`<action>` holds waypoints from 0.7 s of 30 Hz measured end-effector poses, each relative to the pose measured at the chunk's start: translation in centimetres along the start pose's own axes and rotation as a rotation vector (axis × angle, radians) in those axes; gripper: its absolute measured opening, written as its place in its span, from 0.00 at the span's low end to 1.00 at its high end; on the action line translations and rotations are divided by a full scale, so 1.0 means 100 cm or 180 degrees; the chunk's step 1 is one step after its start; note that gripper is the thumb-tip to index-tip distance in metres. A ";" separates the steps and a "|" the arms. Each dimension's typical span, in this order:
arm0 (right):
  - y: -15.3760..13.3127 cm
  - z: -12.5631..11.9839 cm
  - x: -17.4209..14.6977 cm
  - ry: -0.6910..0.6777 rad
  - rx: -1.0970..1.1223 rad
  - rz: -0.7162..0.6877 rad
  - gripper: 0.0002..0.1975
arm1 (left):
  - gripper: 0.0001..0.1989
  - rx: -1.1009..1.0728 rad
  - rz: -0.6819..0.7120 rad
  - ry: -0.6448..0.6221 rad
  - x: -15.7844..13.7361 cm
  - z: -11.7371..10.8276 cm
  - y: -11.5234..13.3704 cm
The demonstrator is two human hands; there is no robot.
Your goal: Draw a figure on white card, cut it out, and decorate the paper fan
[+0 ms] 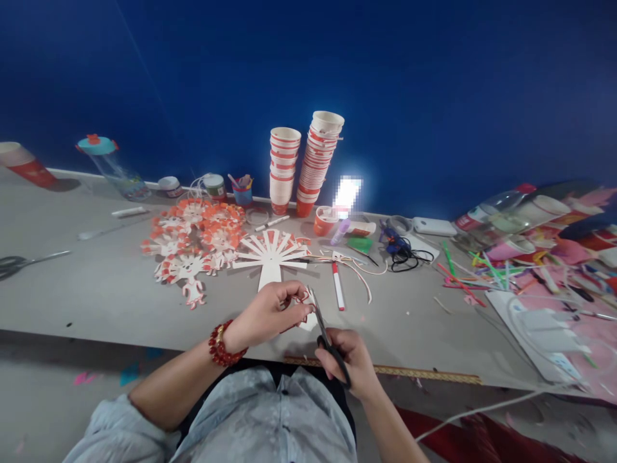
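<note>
My left hand (277, 308) pinches a small white paper piece with red edges (304, 297) between thumb and fingers. Dark-handled scissors (331, 344) are gripped in my right hand (354, 363), and their blades point up beside the paper; I cannot tell whether they touch it. Just beyond my left hand lies a white paper cut-out (270, 260) with strips fanned out from its top. Left of it is a pile of orange and white cut paper figures (193, 238). A red and white marker (338, 286) rests on the table to the right.
Two tall stacks of paper cups, the left stack (284, 167) and the right stack (318, 161), stand at the back by the blue wall. A lit phone (348, 193) leans near them. Straws, cups and a white charger (547, 331) crowd the right side. Other scissors (29, 262) lie far left.
</note>
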State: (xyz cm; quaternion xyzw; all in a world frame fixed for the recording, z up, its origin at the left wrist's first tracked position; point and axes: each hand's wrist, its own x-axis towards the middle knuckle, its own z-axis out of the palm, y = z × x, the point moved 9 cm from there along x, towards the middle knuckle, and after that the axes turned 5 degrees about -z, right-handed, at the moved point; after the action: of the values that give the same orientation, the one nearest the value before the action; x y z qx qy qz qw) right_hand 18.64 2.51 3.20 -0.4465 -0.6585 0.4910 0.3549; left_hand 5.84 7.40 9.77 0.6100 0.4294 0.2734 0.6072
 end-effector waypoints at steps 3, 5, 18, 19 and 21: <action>0.004 0.000 -0.001 0.0027 0.0016 -0.0033 0.23 | 0.09 0.0042 0.0026 0.0004 0.000 -0.001 0.002; 0.007 0.000 -0.002 0.0046 0.0026 -0.0021 0.23 | 0.09 0.0073 0.0043 0.0019 0.000 -0.002 0.002; 0.005 -0.001 -0.001 -0.0023 -0.0130 -0.0039 0.22 | 0.08 0.0323 0.0044 -0.0083 0.002 -0.006 0.004; 0.004 -0.002 -0.001 -0.0030 -0.0150 -0.0038 0.22 | 0.08 0.0333 0.0043 -0.0112 0.002 -0.006 0.004; 0.003 -0.002 -0.001 -0.0030 -0.0173 -0.0041 0.22 | 0.07 0.0349 0.0029 -0.0154 0.003 -0.007 0.004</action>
State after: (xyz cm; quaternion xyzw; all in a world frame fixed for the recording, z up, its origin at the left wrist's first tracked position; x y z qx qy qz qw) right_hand 18.90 2.54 2.97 -0.4494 -0.6761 0.4727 0.3427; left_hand 5.47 8.01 10.16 0.6507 0.4263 0.2374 0.5818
